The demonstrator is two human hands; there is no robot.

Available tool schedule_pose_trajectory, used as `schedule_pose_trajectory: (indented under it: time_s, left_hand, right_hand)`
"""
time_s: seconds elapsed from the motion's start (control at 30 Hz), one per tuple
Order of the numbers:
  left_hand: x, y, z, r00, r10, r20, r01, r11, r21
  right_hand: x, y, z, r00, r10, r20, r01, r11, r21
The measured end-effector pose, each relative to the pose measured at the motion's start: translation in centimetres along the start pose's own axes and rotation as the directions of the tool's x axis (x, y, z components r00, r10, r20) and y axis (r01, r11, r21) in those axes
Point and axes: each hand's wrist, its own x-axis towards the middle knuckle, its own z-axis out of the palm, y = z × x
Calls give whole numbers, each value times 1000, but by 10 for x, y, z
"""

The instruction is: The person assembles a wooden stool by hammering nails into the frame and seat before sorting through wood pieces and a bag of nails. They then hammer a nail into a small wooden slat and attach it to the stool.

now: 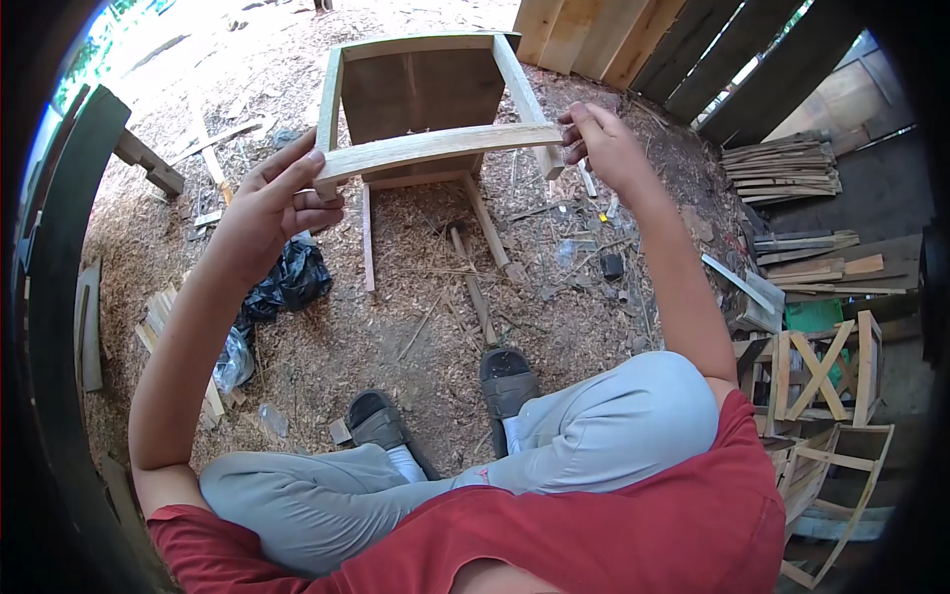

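Note:
A small wooden chair frame with a dark board panel stands in front of me, with two slim legs reaching the ground. A pale, slightly curved wooden rail spans the ends of its two near bars. My left hand is closed round the rail's left end, thumb on top and fingers beneath. At the right end, my right hand grips the rail and bar corner between thumb and bent fingers. Under the frame lies a hammer, its handle pointing toward my right sandal.
Wood shavings cover the ground. A black plastic bag lies at left near wood offcuts. Stacked slats and slatted wooden frames stand at right. A plank wall rises behind.

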Motion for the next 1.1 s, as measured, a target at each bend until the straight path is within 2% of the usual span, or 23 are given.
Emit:
schedule_pose_trajectory:
  time_s: [0.03, 0.07, 0.17, 0.23, 0.3, 0.4, 0.5, 0.53, 0.57, 0.63, 0.7, 0.73, 0.83, 0.9, 0.93, 0.97, 1.0, 1.03, 1.07, 1.1]
  left_hand:
    - [0, 0, 0, 1000, -6, -6, 6, 1000, 3]
    - [0, 1, 1, 1000, -8, 2, 8, 1000, 4]
    - [-1, 3, 3, 1000, -18, -14, 18, 1000, 24]
    - [0, 4, 2, 1000, -24, -8, 24, 999, 31]
    - [0, 4, 3, 1000, -28, -2, 28, 999, 35]
    - [-1, 3, 5, 1000, -12, 26, 11, 999, 46]
    - [-5, 4, 15, 999, -14, -43, 18, 995, 102]
    - [-7, 4, 19, 997, 52, -55, -43, 987, 152]
    - [-9, 5, 24, 991, 118, -65, -103, 974, 204]
    - [-13, 8, 32, 989, 107, -105, -79, 967, 241]
    - [-14, 7, 30, 984, 99, -147, -54, 959, 278]
    - [-10, 2, 24, 987, 101, -125, -63, 960, 273]
    - [-8, -5, 15, 990, 104, -95, -72, 955, 289]
    - [-11, -7, 21, 958, 277, -70, -223, 878, 424]
    - [-9, -7, 9, 933, 353, -69, -248, 769, 589]
    - [-10, -6, 6, 934, 352, -69, -245, 767, 593]
    - [-11, -3, 4, 839, 539, 80, -383, 479, 790]
    - [-13, -1, 3, 711, 647, 276, -454, 123, 882]
    - [-16, 2, 4, 656, 644, 393, -501, -18, 865]
    - [-18, 3, 5, 657, 644, 392, -499, -19, 866]
  right_hand:
    - [-9, -5, 3, 990, 115, 76, -127, 978, 168]
    - [-9, 0, 4, 986, 121, 118, -146, 961, 233]
    - [-17, -10, 6, 973, 127, 193, -178, 945, 273]
    - [-22, -16, 6, 978, 126, 166, -167, 949, 268]
    - [-24, -14, 4, 974, 65, 218, -124, 955, 269]
    - [-31, -11, 4, 978, 32, 205, -102, 936, 338]
    - [-32, 2, 4, 976, -32, 216, -57, 917, 395]
    - [-34, 4, 4, 975, -33, 219, -59, 915, 399]
    - [-37, 4, 5, 980, -48, 195, -33, 920, 390]
    - [-41, 6, 8, 982, -67, 177, -8, 920, 391]
    - [-43, 12, 8, 971, -188, 149, 121, 920, 372]
    - [-46, 13, 7, 958, -241, 155, 177, 924, 339]
    - [-49, 21, 5, 946, -271, 180, 215, 935, 283]
    - [-44, 28, 7, 955, -241, 174, 172, 926, 336]
    - [-44, 29, 7, 937, -327, 127, 277, 912, 304]
    - [-43, 30, 8, 908, -411, 83, 377, 887, 267]
    - [-43, 29, 9, 908, -412, 82, 377, 886, 271]
    - [-44, 28, 9, 887, -461, 35, 445, 872, 206]
    - [-44, 28, 10, 859, -512, -7, 508, 851, 136]
    - [-42, 29, 11, 859, -513, -6, 509, 850, 138]
